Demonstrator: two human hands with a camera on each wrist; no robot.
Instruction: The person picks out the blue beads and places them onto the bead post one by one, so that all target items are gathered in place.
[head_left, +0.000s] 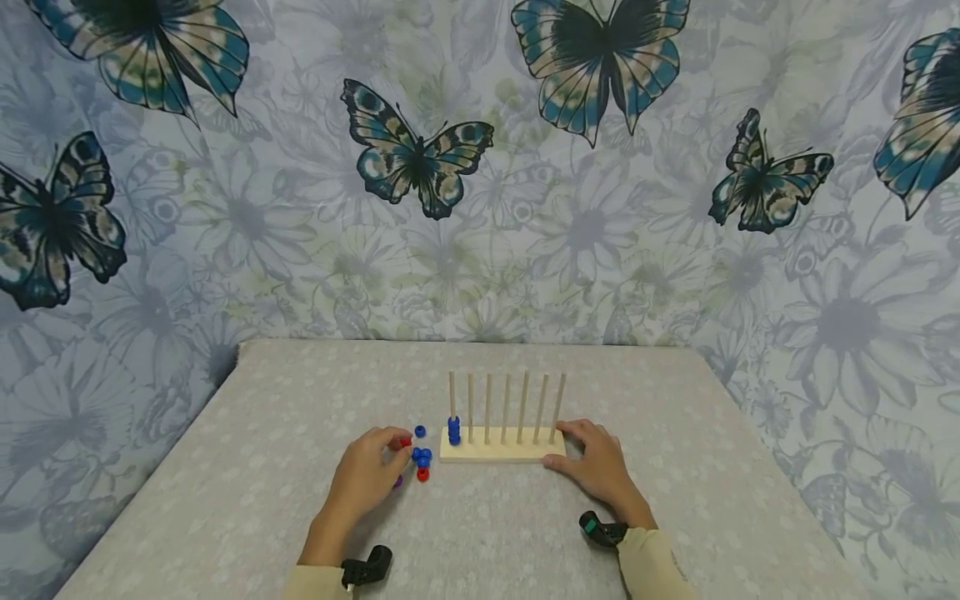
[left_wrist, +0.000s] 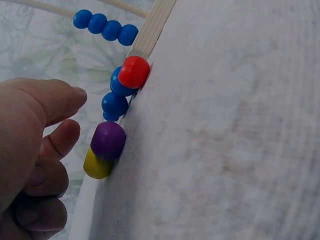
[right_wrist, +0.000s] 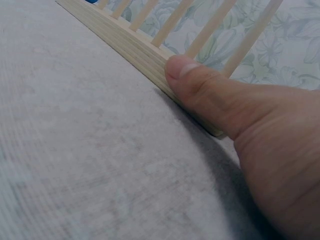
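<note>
Soft even light, faint shadows, no glare, wide-angle bend at edges, wrist cams blurry up close.

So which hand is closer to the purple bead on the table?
Left. The left hand sits right beside the purple bead, fingers curled next to it. The right hand rests against the far end of the wooden peg rack.

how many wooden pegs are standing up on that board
7. The pegs stand in one row along the wooden board, from the leftmost peg, which carries blue beads, across to the rightmost peg beside the right hand. None looks hidden.
</note>
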